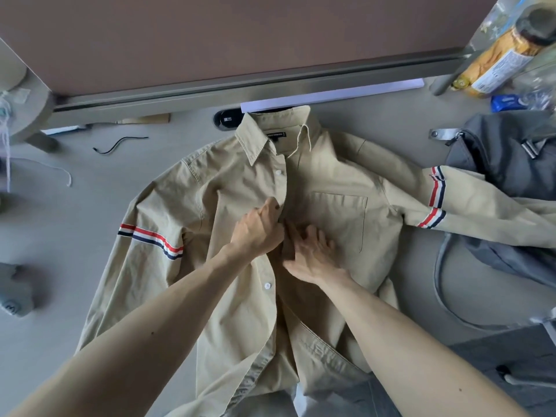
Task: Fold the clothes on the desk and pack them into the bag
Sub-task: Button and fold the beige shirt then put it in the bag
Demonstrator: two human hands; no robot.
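Observation:
A beige button-up shirt [337, 188] lies front-up on the grey desk [60, 212], collar at the far side, sleeves with red, white and navy stripes spread to both sides. My left hand [258, 230] pinches the left placket edge at chest height. My right hand [313, 254] rests beside it on the right front panel, fingers curled onto the fabric at the placket. The shirt front is partly open below my hands. A grey bag [508, 164] sits at the right, and the shirt's right sleeve drapes over it.
A black cord [120, 144] and white string [57, 170] lie at the left. A yellow snack packet [496, 58] and blue wrapper [508, 102] sit at the far right. A grey object [15, 290] rests at the left edge. The bag's strap [445, 284] loops on the desk.

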